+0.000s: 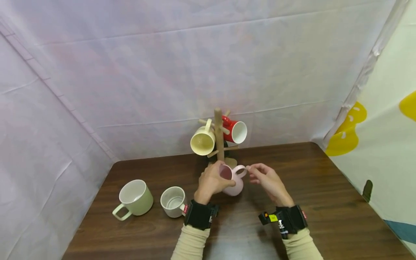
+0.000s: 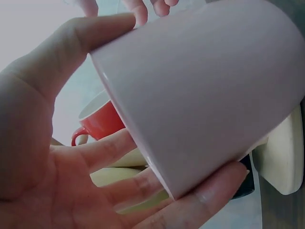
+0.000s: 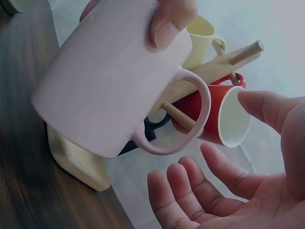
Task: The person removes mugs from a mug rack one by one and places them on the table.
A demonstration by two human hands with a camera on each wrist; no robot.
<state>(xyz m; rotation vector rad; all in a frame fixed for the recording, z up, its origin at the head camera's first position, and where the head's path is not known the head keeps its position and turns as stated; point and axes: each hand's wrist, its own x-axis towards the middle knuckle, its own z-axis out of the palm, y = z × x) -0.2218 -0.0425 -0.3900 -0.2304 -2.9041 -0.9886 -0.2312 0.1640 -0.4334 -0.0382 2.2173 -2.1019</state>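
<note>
The wooden mug tree carried 2 mugs. Just before its base, the left hand clasped the pink mug; the right hand hovered released beside the handle. Judgement: align handle squarely with a free peg.

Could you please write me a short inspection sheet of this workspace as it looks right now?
Surface: dark wooden table, bare wood at the right.
Job's things: pink mug held tilted in front of the wooden mug tree; its handle faces the right hand.
Clutter: yellow mug and red mug hang on the tree; green mug and white mug stand at the left.
Hands: left hand grips the pink mug; right hand open beside the handle, holding nothing.
Cables: nothing seen.
Surroundings: pale cloth backdrop; yellow-patterned sheet at right.
</note>
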